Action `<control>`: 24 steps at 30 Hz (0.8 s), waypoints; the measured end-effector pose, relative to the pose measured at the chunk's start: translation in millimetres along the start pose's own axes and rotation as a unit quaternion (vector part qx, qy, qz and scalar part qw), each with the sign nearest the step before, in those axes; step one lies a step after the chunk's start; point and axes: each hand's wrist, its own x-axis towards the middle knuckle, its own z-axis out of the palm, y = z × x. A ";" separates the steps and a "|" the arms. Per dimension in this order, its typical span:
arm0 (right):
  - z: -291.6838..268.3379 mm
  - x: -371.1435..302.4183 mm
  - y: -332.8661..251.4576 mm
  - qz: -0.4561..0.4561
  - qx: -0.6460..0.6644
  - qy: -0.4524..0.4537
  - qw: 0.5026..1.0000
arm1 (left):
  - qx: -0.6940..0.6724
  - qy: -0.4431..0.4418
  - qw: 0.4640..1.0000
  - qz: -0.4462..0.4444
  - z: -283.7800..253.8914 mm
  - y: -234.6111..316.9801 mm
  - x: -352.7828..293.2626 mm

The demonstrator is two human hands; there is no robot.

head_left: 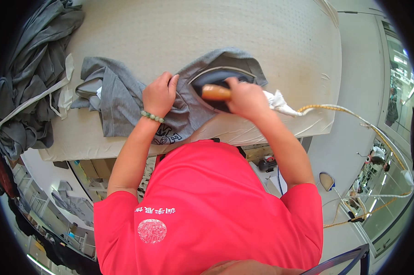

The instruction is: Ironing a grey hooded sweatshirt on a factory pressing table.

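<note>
Right hand (249,98), blurred, wrapped round the smooth orange-brown handle (215,93) of a dark, pale-rimmed iron (223,74), on a rumpled grey knit garment (124,101). Left hand (159,95) curled on the cloth, hold hidden. Risks, judged: lingering heat could scorch; loose folds could press into creases. Beyond: looping yellow-and-white cord (326,107); cream, finely dimpled padded table (170,27)

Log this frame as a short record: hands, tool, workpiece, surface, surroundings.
left_hand: left hand on the gray garment, curled; exact grip unclear
right_hand: right hand around the handle of the iron, slightly blurred
tool: dark iron, orange handle, over garment's right part
workpiece: gray garment, left part bunched, dark lettering near lower edge
surface: pale covered table
surroundings: gray fabric pile left; yellow-and-white cord right
</note>
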 end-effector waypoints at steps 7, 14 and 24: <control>1.8 15.2 -40.6 -0.063 0.022 -0.043 0.997 | -0.006 0.012 1.000 0.007 -3.8 3.2 -2.9; -10.2 4.2 70.1 0.187 0.051 0.070 0.979 | 0.000 -0.014 1.000 -0.014 -4.9 1.8 -8.2; 21.8 -99.9 230.3 0.241 0.063 0.116 0.961 | 0.015 -0.083 0.955 0.284 38.1 95.8 -32.4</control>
